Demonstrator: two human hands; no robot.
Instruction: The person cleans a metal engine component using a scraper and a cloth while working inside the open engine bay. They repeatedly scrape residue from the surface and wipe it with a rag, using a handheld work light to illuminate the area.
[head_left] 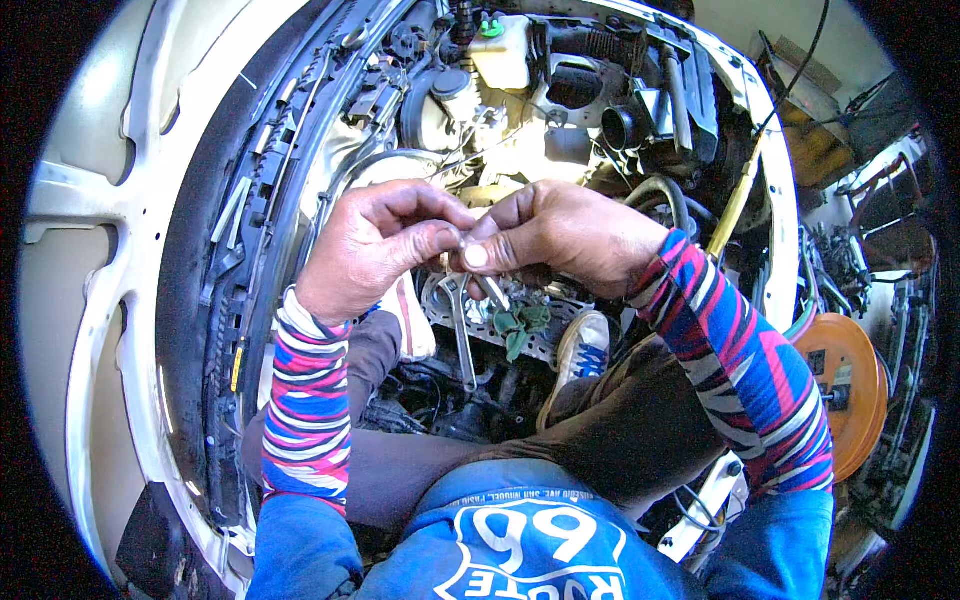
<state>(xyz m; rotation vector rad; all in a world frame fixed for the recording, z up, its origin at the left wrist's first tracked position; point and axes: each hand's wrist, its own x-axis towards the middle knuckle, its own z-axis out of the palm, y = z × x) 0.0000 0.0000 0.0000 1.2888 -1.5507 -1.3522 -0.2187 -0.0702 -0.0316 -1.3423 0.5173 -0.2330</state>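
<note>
My left hand [385, 240] and my right hand [560, 238] meet over the engine bay, thumbs and fingertips pinched together. Whatever lies between the fingertips is too small and covered to name. A short silver metal piece [493, 291] sticks out below my right fingers, its upper end hidden by them. Beneath my hands a silver combination wrench [463, 335] lies across a flat metal engine surface with holes [540, 350]. To its right rests a crumpled green cloth [522, 326].
I sit inside the engine bay, my white shoes [583, 350] on either side of the wrench. A pale reservoir with a green cap [500, 52] and dark hoses stand at the far side. The white body edge [785, 215] borders the right, near an orange disc [843, 395].
</note>
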